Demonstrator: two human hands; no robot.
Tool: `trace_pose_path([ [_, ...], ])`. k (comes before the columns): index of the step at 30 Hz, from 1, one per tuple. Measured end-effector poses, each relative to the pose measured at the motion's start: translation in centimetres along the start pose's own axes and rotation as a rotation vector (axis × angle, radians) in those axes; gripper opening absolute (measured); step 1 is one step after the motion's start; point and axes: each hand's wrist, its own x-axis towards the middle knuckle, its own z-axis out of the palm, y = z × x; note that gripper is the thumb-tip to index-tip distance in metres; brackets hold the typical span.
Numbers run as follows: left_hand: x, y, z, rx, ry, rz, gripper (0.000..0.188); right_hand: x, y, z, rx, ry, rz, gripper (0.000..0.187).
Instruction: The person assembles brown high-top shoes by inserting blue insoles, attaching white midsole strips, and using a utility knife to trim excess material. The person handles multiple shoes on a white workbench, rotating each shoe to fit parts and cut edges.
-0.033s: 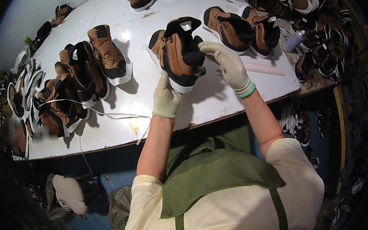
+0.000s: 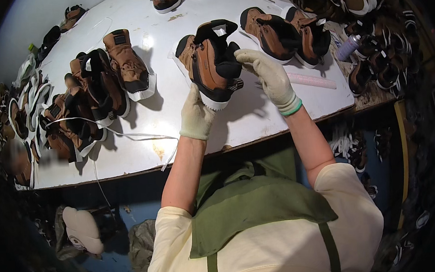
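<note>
A brown and black high-top shoe [image 2: 207, 65] with a white sole is raised over the white table, tilted, its dark collar gaping. My left hand [image 2: 197, 114], in a pale knit glove, grips it by the sole at the near left; most of the fingers are hidden under it. My right hand [image 2: 266, 76], gloved the same with a green cuff edge, is beside the collar. Its fingers are stretched out, the tips at or very close to the black lining; whether they touch I cannot tell.
Two similar shoes [image 2: 273, 34] stand to the right, near a pink ribbed strip [image 2: 311, 81] and a spray can [image 2: 348, 47]. More shoes [image 2: 127, 61] are grouped at left, with a loose white lace [image 2: 141, 137] below. Piled shoes [image 2: 375, 62] crowd the right side. The white table [image 2: 164, 43] ends before my body.
</note>
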Motion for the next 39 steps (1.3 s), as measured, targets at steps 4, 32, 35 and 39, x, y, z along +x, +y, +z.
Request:
trace_pose_path([
  [4,0.0,-0.2,0.0,0.022,0.012,-0.028,0.042,-0.3,-0.8,0.4,-0.068,0.035,-0.012,0.031],
  [32,-2.7,9.2,-1.5,1.772,0.358,0.643,0.038,8.4,5.7,-0.1,-1.432,-0.035,-0.441,0.025],
  [35,-4.9,11.3,-1.5,1.680,0.517,0.918,0.028,8.6,4.5,2.1,-1.322,0.036,-0.437,0.025],
  [39,-4.7,12.3,0.0,0.811,0.825,0.722,0.028,9.1,4.0,6.2,-1.114,0.050,-0.482,0.022],
])
